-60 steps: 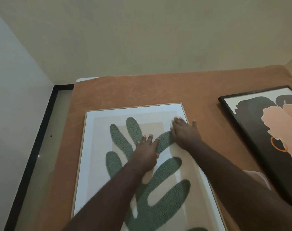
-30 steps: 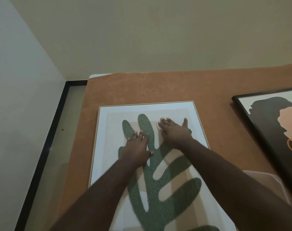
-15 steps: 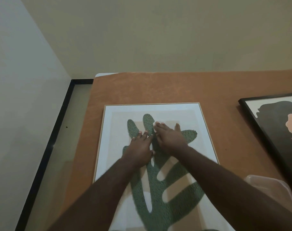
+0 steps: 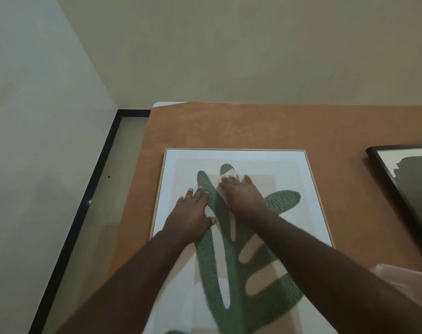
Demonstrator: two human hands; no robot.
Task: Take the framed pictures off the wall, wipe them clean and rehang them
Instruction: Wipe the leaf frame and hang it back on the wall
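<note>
The leaf picture (image 4: 265, 179) is lying flat on the orange surface (image 4: 253, 126). The left hand (image 4: 190, 213) is resting on it with fingers spread, while the right hand (image 4: 241, 195) is pressing a white cloth (image 4: 230, 174) against its glass. A black-framed picture (image 4: 403, 189) is lying far right.

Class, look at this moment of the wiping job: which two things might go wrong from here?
1. Both hands bear on the green print: the left hand lies flat, the right hand presses a white cloth. Too much weight might strain its face.
2. The black-framed picture lies close by on the right; a wide sweep might knock it.
</note>
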